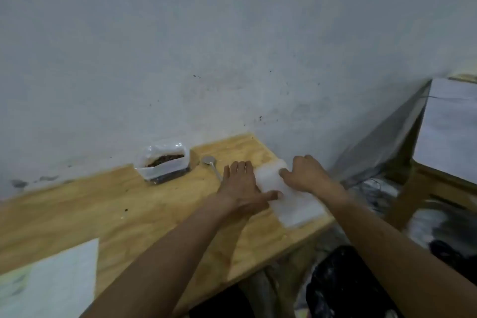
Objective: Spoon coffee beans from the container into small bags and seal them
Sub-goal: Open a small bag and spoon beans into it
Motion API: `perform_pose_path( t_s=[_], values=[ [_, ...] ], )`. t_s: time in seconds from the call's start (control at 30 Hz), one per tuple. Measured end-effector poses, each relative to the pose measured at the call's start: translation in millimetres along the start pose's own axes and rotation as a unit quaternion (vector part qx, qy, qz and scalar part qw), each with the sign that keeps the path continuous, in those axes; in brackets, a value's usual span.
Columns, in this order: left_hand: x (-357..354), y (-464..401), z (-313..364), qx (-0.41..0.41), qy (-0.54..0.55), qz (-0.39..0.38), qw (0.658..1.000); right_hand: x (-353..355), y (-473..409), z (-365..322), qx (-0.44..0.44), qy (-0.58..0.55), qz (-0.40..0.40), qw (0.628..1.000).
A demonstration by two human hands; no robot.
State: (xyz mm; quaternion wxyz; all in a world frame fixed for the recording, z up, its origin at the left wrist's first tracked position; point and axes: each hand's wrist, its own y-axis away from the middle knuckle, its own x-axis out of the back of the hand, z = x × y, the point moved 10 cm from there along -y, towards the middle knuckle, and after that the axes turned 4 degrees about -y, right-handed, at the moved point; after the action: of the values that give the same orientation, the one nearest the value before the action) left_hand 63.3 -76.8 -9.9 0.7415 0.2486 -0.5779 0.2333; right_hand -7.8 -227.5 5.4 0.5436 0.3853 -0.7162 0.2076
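Note:
A stack of small white plastic bags [289,199] lies near the right end of the wooden table [129,204]. My left hand [242,186] rests flat beside the stack's left edge, thumb touching the bags. My right hand [307,175] sits on the stack's far right part, fingers curled down onto the top bag. A clear plastic container [162,162] with dark coffee beans stands by the wall. A metal spoon [210,162] lies between the container and my left hand, its handle partly hidden by that hand.
A white sheet [51,279] lies at the table's near left corner. The grey wall [232,46] runs right behind the table. To the right stand a white box [449,126] on another wooden surface, tangled cables [371,188] and dark bags [343,284] on the floor.

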Motion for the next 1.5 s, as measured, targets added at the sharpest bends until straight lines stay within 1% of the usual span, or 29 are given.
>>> perform_pose_path(
  t_s=[0.1,0.27,0.37,0.47,0.53,0.57,0.67,0.73,0.8,0.87,0.9,0.93,1.0,1.03,1.07,1.1,1.13,1.2,1.3,1.37,1.4,1.43,1.5],
  values=[
    [-0.2,0.9,3.8,-0.012,-0.026,0.027,0.999,-7.2,-1.9,0.9,0.014,0.001,0.005,1.0],
    [-2.5,1.4,-0.9,-0.002,0.013,0.065,0.998,6.7,3.8,-3.8,0.015,-0.026,0.063,0.998],
    [3.3,3.3,0.2,-0.004,0.034,0.099,0.994,11.3,5.4,-1.6,0.006,-0.049,0.082,0.995],
    [11.0,6.4,4.7,-0.021,0.059,0.13,0.99,19.5,6.5,2.8,-0.001,-0.133,0.1,0.986],
    [17.1,9.3,5.4,-0.035,0.092,0.155,0.983,27.1,6.7,8.6,-0.011,-0.231,0.109,0.967],
    [20.1,10.9,4.5,-0.04,0.111,0.169,0.978,28.8,6.2,10.7,-0.017,-0.285,0.101,0.953],
    [32.7,16.8,-3.9,-0.045,0.195,0.219,0.955,28.3,2.5,8.3,-0.017,-0.42,0.052,0.906],
    [45.6,21.1,-17.3,-0.033,0.278,0.249,0.927,29.5,0.2,-2.1,-0.007,-0.462,0.036,0.886],
    [57.9,24.8,-36.8,0.006,0.367,0.262,0.892,30.9,-2.4,-17.0,0.001,-0.492,0.029,0.87],
    [69.3,27.7,-57.7,0.042,0.424,0.275,0.862,27.4,-8.2,-35.2,0.01,-0.522,0.016,0.853],
    [76.0,29.5,-67.1,0.048,0.433,0.285,0.854,26.1,-11.6,-45.4,0.018,-0.526,0.017,0.85],
    [83.5,32.0,-75.2,0.047,0.435,0.297,0.848,26.4,-14.7,-55.5,0.026,-0.514,0.031,0.857],
    [101.2,40.4,-92.2,0.043,0.426,0.332,0.84,38.2,-13.1,-78.7,0.05,-0.437,0.099,0.893],
    [111.2,46.4,-101.5,0.045,0.416,0.355,0.836,50.0,-6.8,-93.4,0.073,-0.4,0.145,0.902],
    [121.1,53.0,-110.2,0.048,0.408,0.378,0.83,61.9,2.9,-111.0,0.103,-0.38,0.179,0.902],
    [130.5,59.9,-120.6,0.054,0.401,0.398,0.823,67.7,8.4,-130.2,0.126,-0.375,0.185,0.9],
    [139.0,65.6,-128.0,0.054,0.394,0.414,0.819,70.7,13.1,-148.0,0.138,-0.376,0.17,0.9],
    [155.1,76.6,-136.8,0.038,0.369,0.444,0.816,68.8,17.1,-179.4,0.137,-0.397,0.106,0.901],
    [176.0,92.4,-141.7,-0.006,0.292,0.489,0.822,60.7,16.4,-216.0,0.118,-0.416,0.023,0.901],
    [185.0,100.6,-142.5,-0.028,0.227,0.51,0.829,54.7,17.0,-234.8,0.125,-0.445,-0.019,0.887],
    [187.3,104.2,-143.4,-0.033,0.215,0.513,0.831,53.1,18.7,-242.5,0.133,-0.46,-0.035,0.877],
    [188.0,107.2,-145.6,-0.03,0.224,0.508,0.831,52.4,19.7,-248.7,0.147,-0.464,-0.042,0.872],
    [185.7,111.4,-153.4,0.002,0.279,0.487,0.828,54.0,23.6,-259.1,0.177,-0.446,-0.034,0.877]
  ],
)
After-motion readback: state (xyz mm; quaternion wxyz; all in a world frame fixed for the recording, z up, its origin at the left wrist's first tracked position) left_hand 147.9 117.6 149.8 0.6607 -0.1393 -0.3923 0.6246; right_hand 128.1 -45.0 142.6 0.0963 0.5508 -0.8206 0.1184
